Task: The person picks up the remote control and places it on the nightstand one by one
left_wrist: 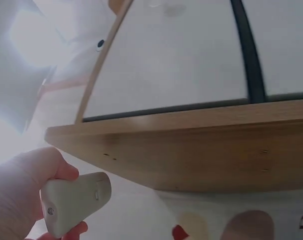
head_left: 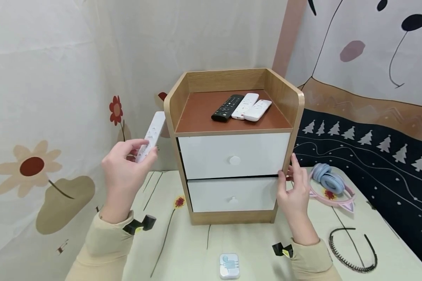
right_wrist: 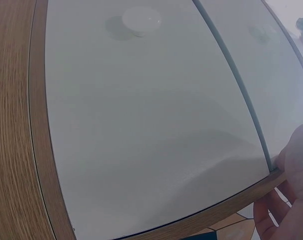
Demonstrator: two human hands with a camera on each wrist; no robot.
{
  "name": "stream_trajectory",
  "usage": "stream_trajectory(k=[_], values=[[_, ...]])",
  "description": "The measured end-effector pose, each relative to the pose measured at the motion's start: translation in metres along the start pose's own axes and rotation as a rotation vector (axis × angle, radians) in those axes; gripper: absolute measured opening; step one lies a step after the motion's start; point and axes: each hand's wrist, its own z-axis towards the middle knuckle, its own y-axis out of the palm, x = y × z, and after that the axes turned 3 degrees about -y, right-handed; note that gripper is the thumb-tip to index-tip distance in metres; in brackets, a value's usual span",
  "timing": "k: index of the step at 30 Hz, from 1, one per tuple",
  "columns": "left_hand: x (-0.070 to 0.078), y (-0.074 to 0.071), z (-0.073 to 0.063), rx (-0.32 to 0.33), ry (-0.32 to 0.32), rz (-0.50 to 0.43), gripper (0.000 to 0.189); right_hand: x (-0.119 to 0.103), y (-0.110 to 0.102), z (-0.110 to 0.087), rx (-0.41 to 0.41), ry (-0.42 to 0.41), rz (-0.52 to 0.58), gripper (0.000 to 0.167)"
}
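In the head view my left hand (head_left: pixel 126 166) holds a white remote control (head_left: pixel 152 134) upright between thumb and fingers, left of the cabinet. The left wrist view shows the end of this white remote (left_wrist: pixel 74 200) beside the wooden side panel. The small wooden cabinet (head_left: pixel 228 216) has two white drawers with round knobs, both pushed in. My right hand (head_left: pixel 295 191) touches its right edge, thumb at the front and fingers along the side. On the brown top lie a black remote (head_left: pixel 227 108), a white remote (head_left: pixel 245 105) and a shorter white remote (head_left: pixel 258 110), side by side.
A clear case with earphones (head_left: pixel 229 266) lies in front of the cabinet. To the right are blue-and-pink headphones with cat ears (head_left: pixel 332 189) and a black headband (head_left: pixel 355 265). Printed cloth (head_left: pixel 56 97) hangs behind the table.
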Motion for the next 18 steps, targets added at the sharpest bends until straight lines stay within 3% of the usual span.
stream_trajectory(k=[6, 13, 18], values=[[0.025, -0.002, 0.012, 0.076, -0.02, -0.105, 0.025, 0.001, 0.0, 0.0, 0.007, -0.018, -0.001, 0.071], [0.045, 0.001, 0.019, 0.177, 0.034, -0.242, 0.025, 0.003, 0.0, -0.001, -0.008, 0.002, 0.002, 0.069], [0.061, 0.002, 0.02, 0.199, 0.091, -0.307, 0.024, 0.002, 0.0, -0.001, -0.007, 0.002, 0.003, 0.069]])
